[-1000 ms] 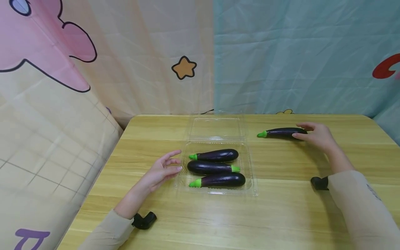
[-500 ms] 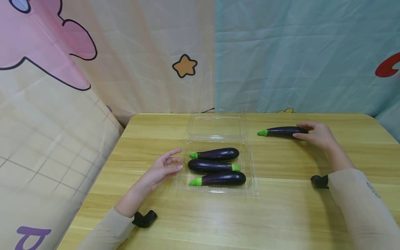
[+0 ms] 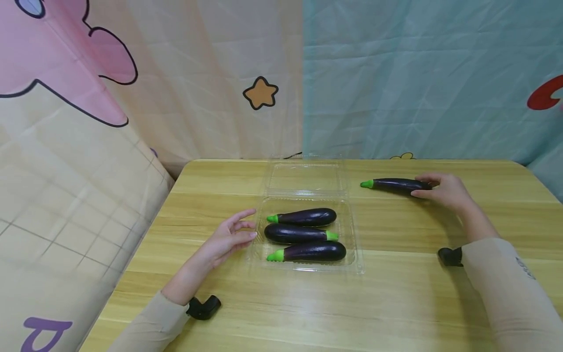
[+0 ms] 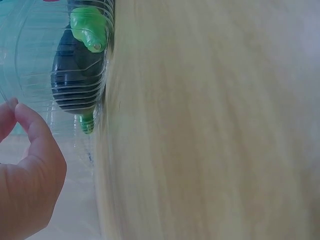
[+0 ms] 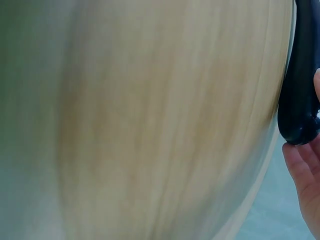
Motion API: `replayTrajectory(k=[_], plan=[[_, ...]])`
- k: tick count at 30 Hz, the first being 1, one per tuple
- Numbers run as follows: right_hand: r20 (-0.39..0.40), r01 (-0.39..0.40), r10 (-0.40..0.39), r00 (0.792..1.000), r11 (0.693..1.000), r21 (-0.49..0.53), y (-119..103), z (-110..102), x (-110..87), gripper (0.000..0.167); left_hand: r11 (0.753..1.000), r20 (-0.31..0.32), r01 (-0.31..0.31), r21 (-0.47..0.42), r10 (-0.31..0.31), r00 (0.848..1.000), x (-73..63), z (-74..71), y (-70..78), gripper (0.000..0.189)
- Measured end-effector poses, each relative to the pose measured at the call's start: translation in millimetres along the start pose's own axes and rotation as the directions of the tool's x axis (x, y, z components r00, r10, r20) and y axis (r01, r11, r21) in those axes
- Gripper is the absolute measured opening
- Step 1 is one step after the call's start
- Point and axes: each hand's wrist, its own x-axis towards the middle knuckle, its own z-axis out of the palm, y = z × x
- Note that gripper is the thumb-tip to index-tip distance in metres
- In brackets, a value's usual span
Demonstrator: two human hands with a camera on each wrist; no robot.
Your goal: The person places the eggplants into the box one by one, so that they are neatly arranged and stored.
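My right hand (image 3: pixel 447 191) grips an eggplant (image 3: pixel 393 185) by its thick end, with the green stem pointing left. In the right wrist view only that eggplant's dark rounded end (image 5: pixel 297 117) shows, with fingers around it. My left hand (image 3: pixel 222 243) is at the left rim of a clear plastic clamshell box (image 3: pixel 355 234), thumb and forefinger spread and touching or almost touching it. Inside lie three more eggplants: a back one (image 3: pixel 308 217), a middle one (image 3: pixel 294 234) with its stem to the right, and a front one (image 3: pixel 314 251).
The box's lid (image 3: pixel 305 177) is folded back flat toward the far edge of the wooden table (image 3: pixel 396 303). Behind hangs a printed curtain (image 3: pixel 374 88). Black camera mounts (image 3: pixel 204 308) sit at both wrists.
The right hand and its eggplant have shifted very slightly left, and the stem end has risen a little. The left hand and the box have stayed in place.
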Motion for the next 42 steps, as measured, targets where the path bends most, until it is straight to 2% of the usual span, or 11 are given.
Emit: replayTrajectory(k=[7, 15, 22, 34, 42], plan=[[0.000, 0.014, -0.014, 1.000, 1.000, -0.021, -2, 2, -1.7, 0.062, 1.000, -0.005, 0.010, -0.008, -0.010, 1.000, -0.5, 0.2, -1.0, 0.065], [0.054, -0.028, 0.027, 0.998, 1.000, 0.013, -3, 2, -4.6, 0.067, 1.000, 0.001, 0.001, -0.001, -0.001, 1.000, -0.8, 0.1, -2.6, 0.064], [0.059, -0.036, 0.036, 0.998, 0.999, 0.003, -4, 0, -7.7, 0.067, 1.000, 0.006, -0.001, -0.008, 0.001, 1.000, -0.6, -0.3, -2.5, 0.064], [0.060, -0.021, 0.023, 0.998, 0.999, -0.041, -13, -10, -13.9, 0.072, 1.000, 0.002, -0.005, -0.015, 0.005, 1.000, -1.1, 0.3, -1.2, 0.064], [0.048, 0.018, -0.016, 0.999, 0.999, -0.040, -16, -13, -19.4, 0.069, 1.000, 0.006, -0.008, -0.014, 0.008, 1.000, -0.3, -0.2, -1.4, 0.064]])
